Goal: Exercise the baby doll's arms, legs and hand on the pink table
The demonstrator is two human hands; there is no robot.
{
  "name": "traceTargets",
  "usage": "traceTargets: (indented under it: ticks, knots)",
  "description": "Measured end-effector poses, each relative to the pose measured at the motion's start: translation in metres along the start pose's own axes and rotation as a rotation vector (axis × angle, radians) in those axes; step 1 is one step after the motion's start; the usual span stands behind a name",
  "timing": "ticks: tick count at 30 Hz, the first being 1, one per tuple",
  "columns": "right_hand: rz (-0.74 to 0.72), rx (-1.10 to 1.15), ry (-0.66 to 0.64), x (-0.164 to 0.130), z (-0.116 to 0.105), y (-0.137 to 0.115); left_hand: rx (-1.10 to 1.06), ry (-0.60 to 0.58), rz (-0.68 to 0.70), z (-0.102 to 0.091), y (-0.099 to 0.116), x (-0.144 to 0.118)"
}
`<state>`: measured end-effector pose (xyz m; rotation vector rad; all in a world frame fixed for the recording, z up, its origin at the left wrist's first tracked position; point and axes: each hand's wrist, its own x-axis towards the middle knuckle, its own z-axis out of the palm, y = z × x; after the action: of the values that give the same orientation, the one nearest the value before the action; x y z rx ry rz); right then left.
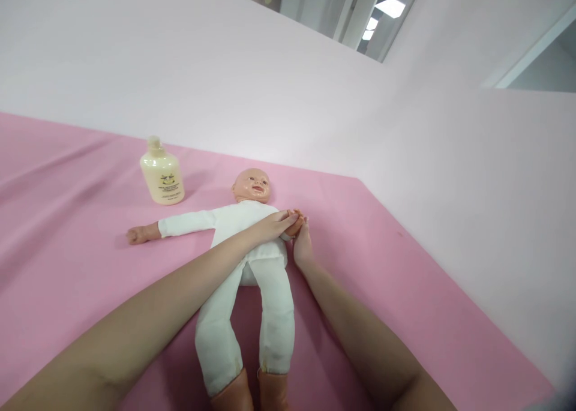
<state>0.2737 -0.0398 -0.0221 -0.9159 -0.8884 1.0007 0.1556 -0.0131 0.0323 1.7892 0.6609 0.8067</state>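
A baby doll (243, 225) with a white cloth body and plastic head lies on its back on a pink surface (360, 243). Across its chest reaches my left arm, and my left hand (276, 224) is closed on the doll's hand (294, 225). From the other side my right hand (303, 243) cups the same doll's hand, fingers partly hidden behind it. The doll's other arm (186, 224) stretches out to the left. Its legs (276, 315) point toward me.
A pale yellow lotion bottle (162, 174) with a printed label stands upright beyond the doll's outstretched arm. Behind the pink surface rises a white wall (225, 87), with glass panes (333, 9) near the top. Creases run through the pink cover at left.
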Motion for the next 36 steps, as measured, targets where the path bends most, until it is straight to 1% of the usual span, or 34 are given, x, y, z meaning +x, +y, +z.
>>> traceTargets:
  ticks: [9, 13, 23, 28, 33, 36]
  knots:
    - [0.001, 0.004, 0.0, 0.001, -0.0015, 0.0021, -0.026, -0.007, 0.005, 0.0005, -0.0007, 0.0004]
    - [-0.014, -0.006, -0.008, -0.0001, -0.0007, 0.0007, -0.022, -0.002, -0.011, 0.0001, -0.0005, 0.0]
    - [0.0, 0.004, -0.015, -0.0017, 0.0019, -0.0031, -0.028, 0.0, -0.016, 0.0004, 0.0017, -0.0008]
    - [0.014, 0.001, 0.006, -0.0022, 0.0026, -0.0031, -0.024, 0.009, -0.019, 0.0004, 0.003, -0.0016]
    - [-0.002, 0.012, -0.019, -0.0012, 0.0021, -0.0013, -0.04, -0.005, -0.02, 0.0, 0.0015, -0.0016]
    - [0.003, 0.002, -0.009, -0.0018, 0.002, -0.0017, -0.04, -0.01, -0.015, -0.0001, 0.0006, -0.0013]
